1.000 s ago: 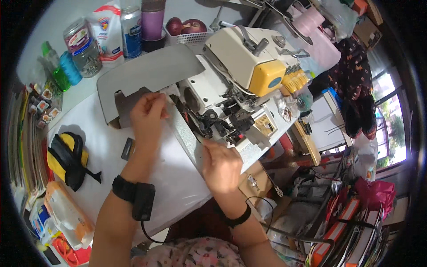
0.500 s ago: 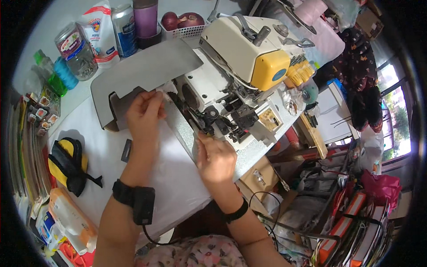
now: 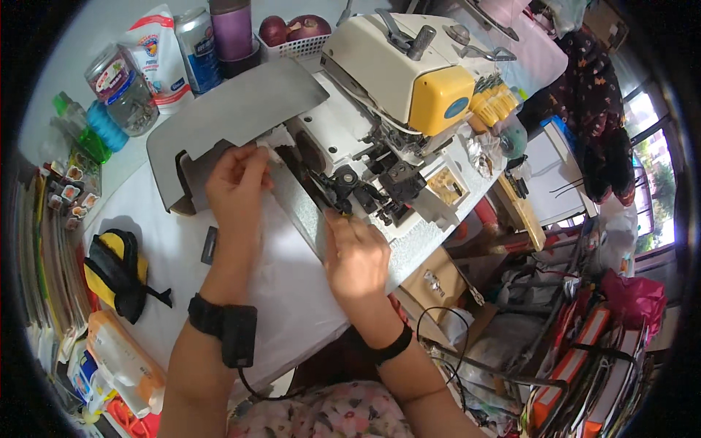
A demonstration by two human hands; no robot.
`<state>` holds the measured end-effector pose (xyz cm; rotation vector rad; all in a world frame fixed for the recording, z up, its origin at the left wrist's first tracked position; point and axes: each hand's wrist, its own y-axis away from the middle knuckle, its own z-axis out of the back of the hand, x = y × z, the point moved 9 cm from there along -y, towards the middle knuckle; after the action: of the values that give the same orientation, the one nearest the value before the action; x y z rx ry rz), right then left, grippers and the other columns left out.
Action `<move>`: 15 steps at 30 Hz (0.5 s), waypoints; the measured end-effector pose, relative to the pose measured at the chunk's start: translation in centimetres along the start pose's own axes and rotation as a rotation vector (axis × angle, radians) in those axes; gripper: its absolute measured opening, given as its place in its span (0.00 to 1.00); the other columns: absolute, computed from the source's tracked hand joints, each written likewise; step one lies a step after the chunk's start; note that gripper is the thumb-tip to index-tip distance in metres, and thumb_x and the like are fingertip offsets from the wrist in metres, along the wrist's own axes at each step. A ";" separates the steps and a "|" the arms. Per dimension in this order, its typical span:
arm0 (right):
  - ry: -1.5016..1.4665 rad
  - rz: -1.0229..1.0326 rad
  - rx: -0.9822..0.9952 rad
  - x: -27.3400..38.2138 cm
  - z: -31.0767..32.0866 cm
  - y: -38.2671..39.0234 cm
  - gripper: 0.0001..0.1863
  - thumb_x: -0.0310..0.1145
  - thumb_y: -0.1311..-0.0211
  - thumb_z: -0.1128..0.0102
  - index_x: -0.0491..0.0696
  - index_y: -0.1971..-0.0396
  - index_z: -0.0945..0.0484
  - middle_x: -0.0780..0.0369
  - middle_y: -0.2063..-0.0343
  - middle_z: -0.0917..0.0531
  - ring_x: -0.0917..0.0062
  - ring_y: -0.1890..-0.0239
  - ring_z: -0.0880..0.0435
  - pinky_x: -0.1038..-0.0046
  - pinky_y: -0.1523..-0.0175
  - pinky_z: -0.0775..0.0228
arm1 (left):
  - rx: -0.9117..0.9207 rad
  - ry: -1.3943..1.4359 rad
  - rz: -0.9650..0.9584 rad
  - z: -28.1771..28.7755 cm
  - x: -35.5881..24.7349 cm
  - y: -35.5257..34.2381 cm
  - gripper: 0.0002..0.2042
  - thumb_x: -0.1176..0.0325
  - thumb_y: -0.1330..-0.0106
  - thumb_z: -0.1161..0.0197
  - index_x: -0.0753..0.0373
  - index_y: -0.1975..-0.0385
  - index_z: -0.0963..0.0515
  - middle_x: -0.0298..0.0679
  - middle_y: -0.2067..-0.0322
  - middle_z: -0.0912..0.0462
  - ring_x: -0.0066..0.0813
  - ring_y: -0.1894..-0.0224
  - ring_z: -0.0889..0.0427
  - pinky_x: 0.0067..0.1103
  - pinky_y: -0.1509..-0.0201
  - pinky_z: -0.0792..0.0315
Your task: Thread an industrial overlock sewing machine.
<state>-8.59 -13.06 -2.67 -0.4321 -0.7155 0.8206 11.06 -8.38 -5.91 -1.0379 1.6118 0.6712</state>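
A cream overlock sewing machine (image 3: 372, 66) with a yellow cover stands in the middle, its lower mechanism (image 3: 350, 186) exposed. My left hand (image 3: 239, 182) is closed in a pinch at the machine's left side, beside a small white scrap (image 3: 276, 137); what its fingertips hold, if anything, is too small to make out. At the near edge of the lower mechanism, my right hand (image 3: 358, 259) has its fingers pressed together. Whatever sits between them is hidden. A grey curved panel (image 3: 241, 98) extends left from the machine, behind my left hand.
On the white tabletop (image 3: 292, 299) at left lie a black-and-yellow item (image 3: 117, 274) and a small dark block (image 3: 209, 245). A jar (image 3: 123, 91), a pouch (image 3: 157, 62), a can (image 3: 198, 51) and a basket of onions (image 3: 296, 44) line the back. Folders (image 3: 569, 365) stand lower right.
The whole view has shifted slightly. Both hands stay in nearly the same places at the machine, with only small finger movement.
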 end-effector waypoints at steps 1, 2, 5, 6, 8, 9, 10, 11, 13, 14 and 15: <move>-0.007 0.003 -0.001 0.0 -0.1 0.0 0.11 0.19 0.49 0.37 0.45 0.64 0.17 0.55 0.73 0.18 0.58 0.75 0.19 0.63 0.68 0.26 | 0.002 -0.048 -0.019 0.1 -0.4 0.0 0.08 0.68 0.36 0.35 0.66 0.66 0.22 0.32 0.76 0.23 0.16 0.75 0.27 0.15 0.70 0.32; -0.033 0.002 -0.013 0.1 -0.1 0.0 0.11 0.19 0.49 0.36 0.45 0.64 0.17 0.55 0.74 0.18 0.58 0.75 0.19 0.63 0.68 0.26 | 0.011 -0.052 -0.020 0.2 -0.4 0.0 0.08 0.68 0.36 0.35 0.67 0.65 0.22 0.32 0.76 0.23 0.16 0.74 0.27 0.15 0.70 0.32; -0.089 -0.001 -0.043 -0.1 0.2 0.0 0.11 0.19 0.50 0.36 0.44 0.64 0.17 0.54 0.74 0.17 0.58 0.74 0.18 0.63 0.67 0.25 | 0.027 -0.053 -0.020 0.4 -0.2 -0.2 0.09 0.68 0.36 0.35 0.67 0.65 0.22 0.32 0.75 0.22 0.16 0.74 0.27 0.15 0.69 0.32; -0.092 0.000 -0.051 -0.1 0.4 -0.1 0.11 0.19 0.50 0.36 0.44 0.64 0.17 0.54 0.74 0.17 0.58 0.73 0.18 0.63 0.67 0.25 | 0.022 -0.045 -0.018 0.2 -0.3 -0.1 0.09 0.68 0.36 0.35 0.67 0.65 0.22 0.32 0.75 0.22 0.16 0.73 0.27 0.15 0.69 0.32; -0.083 -0.020 -0.037 -0.1 0.3 0.0 0.11 0.19 0.50 0.36 0.44 0.64 0.17 0.53 0.74 0.17 0.58 0.73 0.18 0.63 0.66 0.25 | 0.011 -0.023 -0.020 0.1 -0.4 0.0 0.09 0.67 0.36 0.35 0.68 0.64 0.22 0.32 0.75 0.22 0.16 0.73 0.26 0.16 0.70 0.32; -0.073 -0.015 -0.033 0.1 0.3 0.0 0.12 0.18 0.50 0.36 0.44 0.64 0.17 0.53 0.74 0.17 0.58 0.73 0.18 0.63 0.66 0.25 | 0.005 -0.010 -0.020 0.1 -0.4 0.1 0.09 0.67 0.36 0.35 0.68 0.64 0.22 0.32 0.75 0.22 0.16 0.73 0.26 0.16 0.70 0.31; -0.061 -0.011 -0.028 0.2 0.4 0.0 0.12 0.18 0.51 0.37 0.44 0.64 0.17 0.53 0.74 0.17 0.58 0.73 0.18 0.63 0.66 0.25 | 0.001 0.005 -0.020 0.1 -0.3 0.1 0.09 0.67 0.36 0.35 0.68 0.64 0.22 0.32 0.75 0.22 0.16 0.73 0.26 0.16 0.70 0.31; -0.049 -0.008 -0.024 0.3 0.4 0.1 0.12 0.18 0.51 0.37 0.44 0.64 0.17 0.53 0.73 0.17 0.58 0.73 0.18 0.63 0.66 0.25 | 0.000 0.003 -0.018 0.2 -0.4 0.1 0.09 0.67 0.36 0.35 0.68 0.64 0.22 0.32 0.75 0.22 0.16 0.73 0.26 0.15 0.70 0.31; -0.036 0.005 -0.014 0.3 0.0 0.1 0.12 0.18 0.51 0.38 0.44 0.63 0.17 0.53 0.73 0.18 0.58 0.74 0.18 0.63 0.66 0.25 | 0.001 0.000 -0.013 0.2 -0.4 0.1 0.09 0.67 0.36 0.35 0.68 0.64 0.22 0.33 0.74 0.22 0.16 0.73 0.26 0.15 0.70 0.31; -0.028 0.011 -0.009 0.3 -0.2 0.1 0.13 0.19 0.50 0.39 0.44 0.63 0.18 0.54 0.74 0.18 0.58 0.74 0.19 0.63 0.66 0.26 | -0.001 -0.001 -0.008 0.1 -0.4 0.1 0.09 0.68 0.36 0.35 0.68 0.64 0.22 0.33 0.74 0.22 0.16 0.73 0.26 0.15 0.70 0.31; 0.000 0.016 0.010 0.2 -0.5 0.0 0.13 0.19 0.50 0.39 0.44 0.63 0.18 0.54 0.74 0.18 0.58 0.74 0.19 0.62 0.66 0.26 | -0.004 -0.002 -0.003 0.0 -0.4 0.2 0.09 0.68 0.36 0.35 0.68 0.64 0.22 0.33 0.74 0.22 0.16 0.73 0.26 0.15 0.70 0.31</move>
<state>-8.12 -12.89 -2.96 -0.4291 -0.7086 0.8388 10.94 -8.14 -5.53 -1.0414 1.6079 0.6734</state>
